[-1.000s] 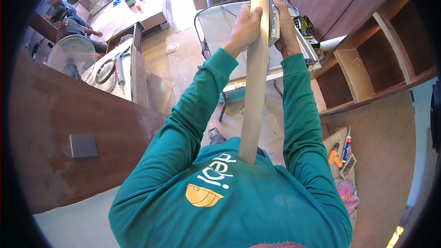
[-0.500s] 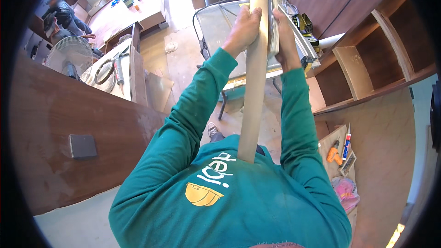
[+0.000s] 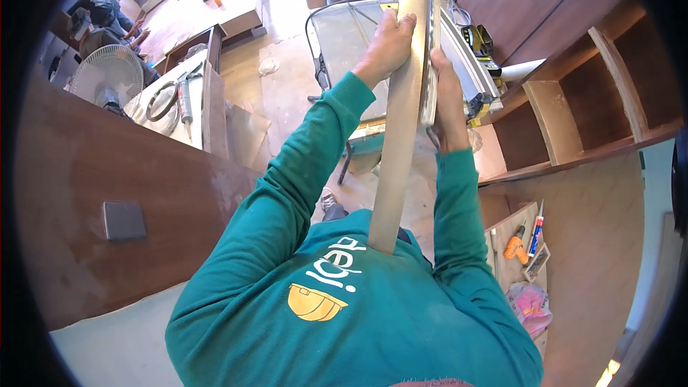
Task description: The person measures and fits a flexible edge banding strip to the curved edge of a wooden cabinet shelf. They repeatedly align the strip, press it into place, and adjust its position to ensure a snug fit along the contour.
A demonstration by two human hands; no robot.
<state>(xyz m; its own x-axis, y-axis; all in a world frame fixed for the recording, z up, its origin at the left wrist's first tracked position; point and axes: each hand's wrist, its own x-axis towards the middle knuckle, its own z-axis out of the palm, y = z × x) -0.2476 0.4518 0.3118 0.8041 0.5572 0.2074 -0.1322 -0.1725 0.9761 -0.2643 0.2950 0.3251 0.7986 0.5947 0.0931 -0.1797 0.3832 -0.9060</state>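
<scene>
A long, pale wooden board [image 3: 399, 143] slants from my belly out over the table saw-like work stand [image 3: 351, 36]. My left hand [image 3: 389, 44] is closed around the board's left edge near its far end, thumb on top. Against the board's right side lies a narrow flat strip [image 3: 431, 93] with a light, layered-looking edge. My right hand [image 3: 449, 97] presses on the strip's outer side, thumb upward; most of its fingers are hidden. The board's near end rests against my green sweatshirt [image 3: 373, 287].
Open brown shelving [image 3: 573, 115] stands at right. Below it, an orange drill [image 3: 516, 245] and a sealant tube [image 3: 536, 235] lie on a panel. At left are a brown panel [image 3: 129, 172], a fan [image 3: 107, 75], a caulking gun [image 3: 185, 104] and people [image 3: 104, 11] working.
My right hand and the narrow strip have slid toward my body along the board's side. My left hand keeps its hold, shifting only slightly to the right with the view.
</scene>
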